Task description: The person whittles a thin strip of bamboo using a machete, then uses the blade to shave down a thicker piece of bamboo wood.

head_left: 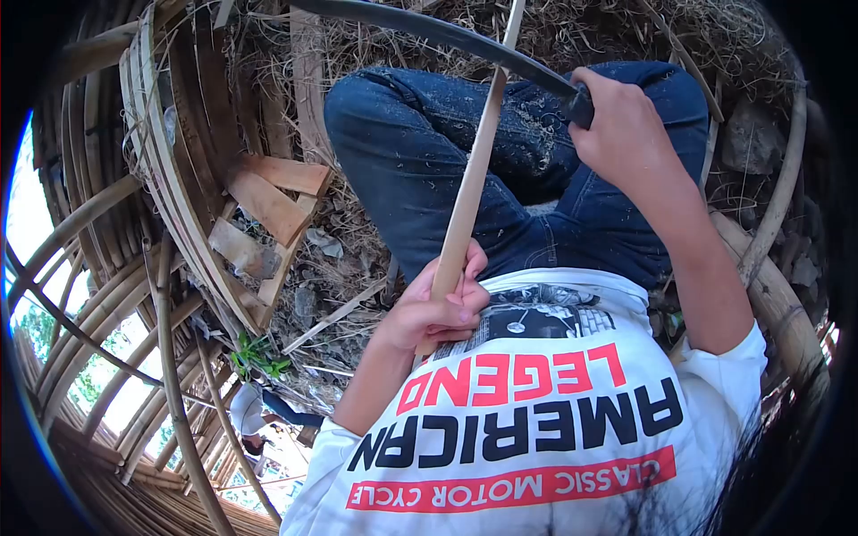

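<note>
My left hand [436, 302] is closed around the lower part of a long, pale bamboo strip [474, 179], close against the shirt. The strip slants up and away over my jeans, past the top of the view. In my right hand [630, 129] is the dark handle of a machete [447, 37], held above my right knee. Its long, slightly curved blade points to the upper left and crosses the strip near the strip's far part. Pale shavings dot the blue jeans [420, 161] of my folded legs.
Long bamboo strips [165, 188] stand in a bundle on the left, beside short wooden pieces [268, 205]. Shavings [617, 31] cover the ground ahead. A thick bamboo pole [773, 295] lies on the right. Behind bamboo poles at lower left, another person [255, 411] is partly visible.
</note>
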`<state>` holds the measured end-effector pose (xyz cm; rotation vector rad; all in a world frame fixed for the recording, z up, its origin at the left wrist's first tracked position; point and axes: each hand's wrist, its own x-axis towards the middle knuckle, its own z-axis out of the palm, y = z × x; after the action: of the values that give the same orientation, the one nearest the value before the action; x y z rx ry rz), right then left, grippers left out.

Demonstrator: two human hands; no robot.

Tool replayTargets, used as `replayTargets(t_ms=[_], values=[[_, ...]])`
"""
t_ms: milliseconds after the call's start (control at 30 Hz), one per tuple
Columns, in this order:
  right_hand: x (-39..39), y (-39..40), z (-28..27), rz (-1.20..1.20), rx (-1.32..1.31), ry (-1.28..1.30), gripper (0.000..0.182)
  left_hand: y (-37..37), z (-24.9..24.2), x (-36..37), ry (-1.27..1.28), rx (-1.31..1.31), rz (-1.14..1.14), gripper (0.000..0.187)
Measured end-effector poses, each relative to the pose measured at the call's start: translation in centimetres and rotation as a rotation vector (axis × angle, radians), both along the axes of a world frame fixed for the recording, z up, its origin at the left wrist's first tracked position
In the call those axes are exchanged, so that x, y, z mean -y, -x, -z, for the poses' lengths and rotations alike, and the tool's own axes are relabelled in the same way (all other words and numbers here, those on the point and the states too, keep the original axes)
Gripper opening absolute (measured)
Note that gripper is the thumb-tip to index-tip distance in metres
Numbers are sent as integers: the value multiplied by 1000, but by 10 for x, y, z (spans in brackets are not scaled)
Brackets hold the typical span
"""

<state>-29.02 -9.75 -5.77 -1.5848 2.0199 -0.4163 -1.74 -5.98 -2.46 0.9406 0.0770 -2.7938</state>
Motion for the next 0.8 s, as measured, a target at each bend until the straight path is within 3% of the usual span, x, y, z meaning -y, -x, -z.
replayTargets(t_ms=[100, 233, 433, 600, 733, 800], values=[[-20, -21, -15, -23, 31, -189, 28, -3, 3, -4, -56, -26, 6, 43], [-39, -39, -18, -191, 138, -125, 27, -9, 4, 0, -49, -6, 50, 43], [3, 10, 15, 81, -29, -2, 21, -11, -3, -10, -28, -7, 15, 45], [-23, -16, -2, 19, 46, -118, 23, -7, 3, -10, -53, -4, 22, 44], [-51, -37, -16, -148, 131, -104, 29, -7, -2, 0, 118, 141, 144, 41], [-53, -32, -14, -135, 145, -47, 31, -8, -8, 1, 424, 387, 306, 36]])
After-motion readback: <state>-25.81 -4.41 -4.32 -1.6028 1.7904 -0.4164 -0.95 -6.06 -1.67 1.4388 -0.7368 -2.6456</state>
